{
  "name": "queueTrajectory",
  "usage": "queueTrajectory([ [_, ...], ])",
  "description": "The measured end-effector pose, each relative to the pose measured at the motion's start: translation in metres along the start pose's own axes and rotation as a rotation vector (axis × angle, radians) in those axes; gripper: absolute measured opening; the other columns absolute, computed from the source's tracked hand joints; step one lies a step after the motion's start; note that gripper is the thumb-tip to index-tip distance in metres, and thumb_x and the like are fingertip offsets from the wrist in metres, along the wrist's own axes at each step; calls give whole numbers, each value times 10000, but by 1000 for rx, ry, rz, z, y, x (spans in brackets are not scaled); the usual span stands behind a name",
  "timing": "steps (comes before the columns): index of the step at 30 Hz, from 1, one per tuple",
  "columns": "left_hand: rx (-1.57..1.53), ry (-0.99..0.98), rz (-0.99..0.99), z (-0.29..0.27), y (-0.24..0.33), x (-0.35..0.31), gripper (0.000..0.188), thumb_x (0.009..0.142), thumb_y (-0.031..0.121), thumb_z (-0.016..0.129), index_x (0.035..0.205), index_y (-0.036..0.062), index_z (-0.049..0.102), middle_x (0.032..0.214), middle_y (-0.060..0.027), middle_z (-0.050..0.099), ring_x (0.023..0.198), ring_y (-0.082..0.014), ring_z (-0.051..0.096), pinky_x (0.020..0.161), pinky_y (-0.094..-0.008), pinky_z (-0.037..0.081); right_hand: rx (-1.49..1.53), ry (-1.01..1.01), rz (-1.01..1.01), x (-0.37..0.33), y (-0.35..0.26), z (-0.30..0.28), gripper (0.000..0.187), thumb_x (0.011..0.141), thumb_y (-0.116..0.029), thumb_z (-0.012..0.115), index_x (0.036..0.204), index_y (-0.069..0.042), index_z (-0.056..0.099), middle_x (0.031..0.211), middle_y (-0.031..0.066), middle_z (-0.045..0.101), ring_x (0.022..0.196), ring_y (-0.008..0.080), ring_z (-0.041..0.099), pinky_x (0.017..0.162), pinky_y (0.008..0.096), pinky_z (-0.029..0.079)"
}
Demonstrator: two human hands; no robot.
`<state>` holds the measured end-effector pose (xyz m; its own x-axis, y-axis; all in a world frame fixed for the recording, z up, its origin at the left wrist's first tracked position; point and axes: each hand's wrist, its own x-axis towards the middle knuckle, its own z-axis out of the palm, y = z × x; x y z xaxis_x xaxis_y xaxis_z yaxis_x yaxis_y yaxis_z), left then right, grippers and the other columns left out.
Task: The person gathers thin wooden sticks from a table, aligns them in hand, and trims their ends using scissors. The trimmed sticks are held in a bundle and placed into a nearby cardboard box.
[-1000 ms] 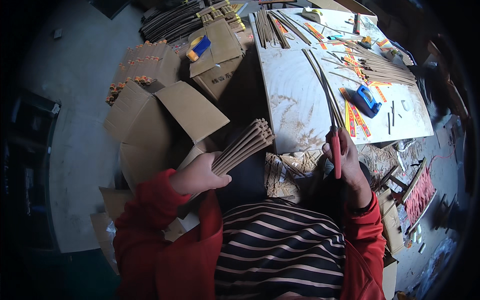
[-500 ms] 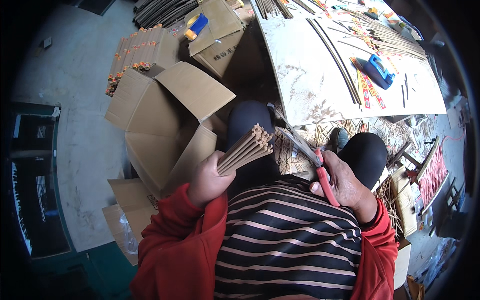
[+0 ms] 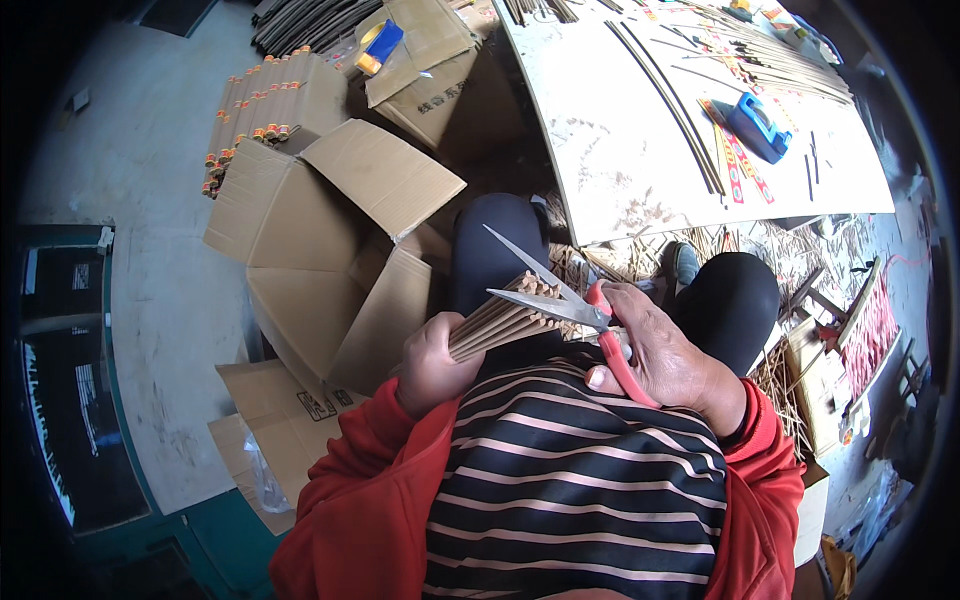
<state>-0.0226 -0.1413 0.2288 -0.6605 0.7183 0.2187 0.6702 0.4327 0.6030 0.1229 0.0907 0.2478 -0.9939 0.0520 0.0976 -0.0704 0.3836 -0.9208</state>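
Note:
My left hand point(image 3: 438, 362) is wrapped round a bundle of thin brown incense sticks point(image 3: 490, 332), its tips pointing up and to the right. My right hand point(image 3: 668, 360) holds red-handled scissors point(image 3: 622, 368) with fingers in the loops. The scissor blades are spread apart. One blade lies across the bundle near its tips, and the other points up beyond it. From this view I cannot tell whether the blades touch the sticks. Both hands are above my lap, in front of a striped top.
An open cardboard box point(image 3: 305, 290) stands to the left, with wrapped stick bundles point(image 3: 262, 105) stacked behind it. A white table point(image 3: 620, 175) at the far right bears loose sticks, printed strips and a blue tape dispenser point(image 3: 758, 130). Stick scraps point(image 3: 715, 240) litter the floor below.
The scissors have moved left from beside my right knee to the bundle's tips, and their blades have spread wider. The bundle has dropped slightly and tilted more to the right.

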Motion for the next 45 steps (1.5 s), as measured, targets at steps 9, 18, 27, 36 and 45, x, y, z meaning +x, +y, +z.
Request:
queueTrajectory([
  [9, 5, 33, 39, 4, -7, -2, 227, 607, 50, 683, 781, 20, 540, 671, -148, 573, 592, -301, 589, 542, -357, 479, -31, 11, -35, 3, -6, 0, 554, 705, -363, 703, 1004, 14, 428, 901, 184, 462, 832, 350, 481, 779, 383, 401],
  [18, 6, -24, 21, 0, -5, 0, 249, 596, 62, 687, 791, 19, 539, 685, -146, 576, 600, -299, 590, 550, -354, 480, 14, -49, 29, 5, 3, 2, 359, 745, -132, 622, 993, 32, 422, 832, 198, 478, 769, 343, 500, 715, 374, 413],
  [27, -41, -39, -68, -2, -10, -9, 278, 620, 93, 692, 838, 11, 539, 706, -130, 587, 617, -248, 606, 570, -320, 489, 24, -71, 127, 10, 0, 7, 168, 804, -81, 486, 896, 51, 439, 709, 205, 507, 672, 371, 527, 643, 390, 439],
  [36, -61, -90, -102, -5, -19, -15, 295, 631, 94, 691, 865, 0, 537, 723, -129, 594, 619, -226, 610, 580, -304, 493, -11, -105, 111, 16, 2, 9, 200, 804, -92, 489, 938, 52, 454, 712, 215, 529, 661, 367, 550, 623, 380, 452],
  [45, -101, -106, -128, -6, -24, -20, 293, 640, 83, 685, 877, -6, 538, 732, -117, 595, 620, -191, 603, 588, -289, 490, -3, -173, 236, 15, 7, 13, 194, 814, -114, 498, 932, 39, 471, 706, 205, 550, 639, 344, 569, 596, 367, 457],
])
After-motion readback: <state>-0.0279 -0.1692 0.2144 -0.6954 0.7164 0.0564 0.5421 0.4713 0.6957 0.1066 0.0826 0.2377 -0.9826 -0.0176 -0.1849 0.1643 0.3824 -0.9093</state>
